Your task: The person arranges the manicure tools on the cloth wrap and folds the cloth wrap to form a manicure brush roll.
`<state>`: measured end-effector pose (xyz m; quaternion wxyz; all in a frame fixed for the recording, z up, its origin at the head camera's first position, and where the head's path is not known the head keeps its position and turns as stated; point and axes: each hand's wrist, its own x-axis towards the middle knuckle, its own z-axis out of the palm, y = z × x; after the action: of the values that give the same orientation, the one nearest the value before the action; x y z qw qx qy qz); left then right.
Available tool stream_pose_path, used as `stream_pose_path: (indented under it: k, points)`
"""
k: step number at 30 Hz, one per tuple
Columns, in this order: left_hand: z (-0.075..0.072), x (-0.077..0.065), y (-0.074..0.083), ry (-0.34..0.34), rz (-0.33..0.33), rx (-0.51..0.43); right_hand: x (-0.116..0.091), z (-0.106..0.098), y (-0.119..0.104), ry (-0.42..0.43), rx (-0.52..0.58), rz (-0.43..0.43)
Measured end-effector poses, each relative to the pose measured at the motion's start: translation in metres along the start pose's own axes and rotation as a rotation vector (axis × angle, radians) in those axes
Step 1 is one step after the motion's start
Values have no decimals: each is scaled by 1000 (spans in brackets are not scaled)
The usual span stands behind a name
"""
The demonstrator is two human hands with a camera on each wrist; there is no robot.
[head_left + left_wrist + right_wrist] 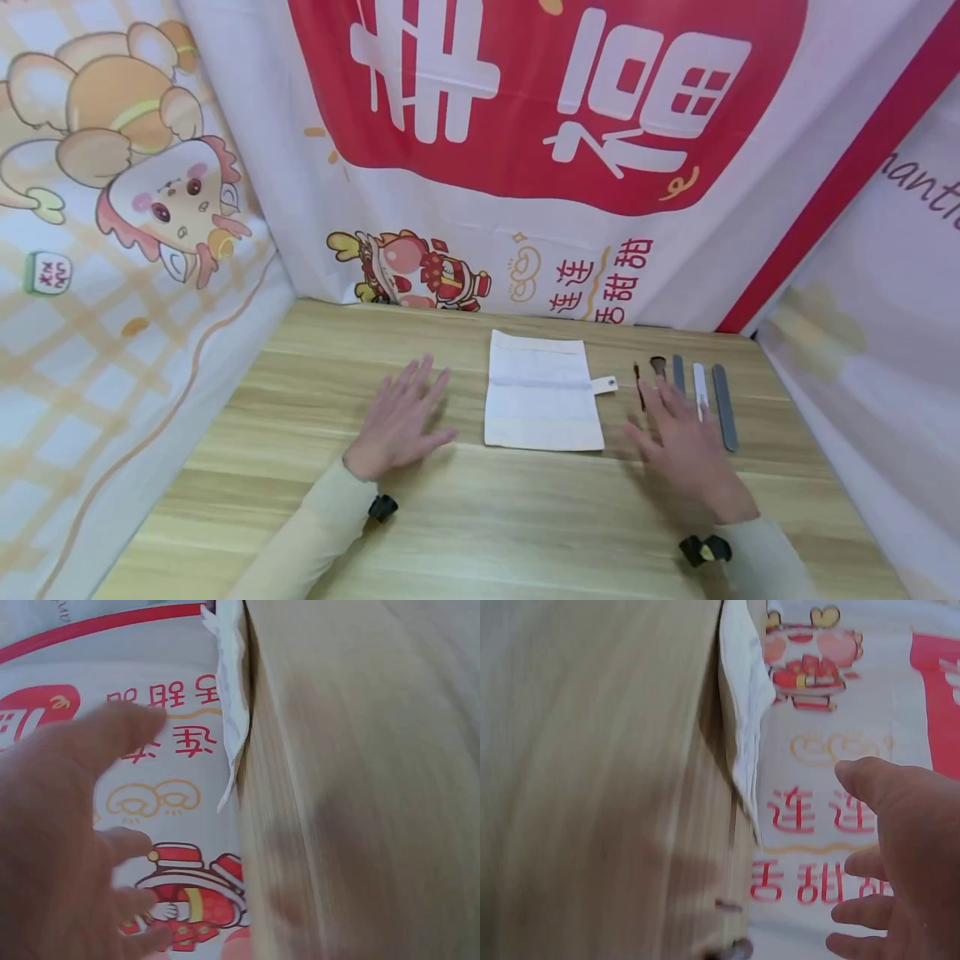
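A white fabric pouch [542, 400] lies unfolded on the wooden table, its snap tab [604, 385] pointing right. Left of it, my left hand [397, 421] is spread with straight fingers and holds nothing. On the pouch's other side, my right hand [686, 446] hovers with fingers extended over the lower ends of several slim tools. These are a thin dark-handled brush [639, 387], a wider dark brush [658, 365], a grey nail file [678, 373], a white file [701, 385] and a longer grey file [724, 408]. My right fingers partly cover the wider brush and the shorter files.
The wooden table [525, 525] meets a white hanging cloth [450, 208] with red print at its back edge. Printed cloth walls [150, 375] stand at the left and right sides. Each wrist wears a small black device, such as the left one [383, 507].
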<state>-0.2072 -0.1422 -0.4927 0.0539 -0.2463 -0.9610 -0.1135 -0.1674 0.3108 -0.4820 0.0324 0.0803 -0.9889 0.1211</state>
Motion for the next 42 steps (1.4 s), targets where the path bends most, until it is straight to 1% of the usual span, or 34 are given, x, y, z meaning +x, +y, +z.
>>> stream_pose_path:
  k: [3, 5, 8, 11, 12, 15, 17, 19, 21, 24, 27, 30, 33, 35, 39, 42]
  points:
    - [0, 11, -3, 10, 32, -90, 10, -13, 23, 12, 32, 46]
    - [-1, 22, -5, 21, 36, -180, 20, -23, 44, 14, 61, 86]
    - [-1, 41, -7, 34, 28, -292, 34, -35, 81, 29, 99, 137]
    - [0, 61, -6, 24, 28, -426, 45, -42, 117, 15, 149, 205]
    - [1, 68, -5, 16, 28, -467, 48, -42, 128, 17, 148, 218]
    - [5, 87, -3, -4, 39, -575, 54, -45, 154, -40, 178, 280]
    - [10, 98, -1, -22, 49, -603, 55, -45, 166, -84, 188, 297]
    - [15, 108, 2, -46, 64, -610, 56, -44, 175, -133, 213, 318]
    - [18, 117, 7, -76, 76, -589, 56, -41, 182, -171, 232, 339]
    - [21, 126, 13, -112, 77, -528, 57, -36, 188, -203, 285, 380]
    - [24, 132, 17, -136, 56, -449, 60, -30, 193, -222, 321, 409]
    - [29, 135, 18, -142, 50, -402, 62, -27, 195, -233, 314, 440]
    - [32, 138, 19, -148, 57, -387, 62, -28, 198, -260, 303, 478]
    - [34, 138, 19, -158, 60, -387, 62, -31, 196, -285, 283, 480]
    - [35, 136, 19, -173, 52, -387, 66, -37, 188, -336, 252, 446]
    - [37, 135, 18, -182, 44, -388, 69, -38, 184, -363, 269, 473]
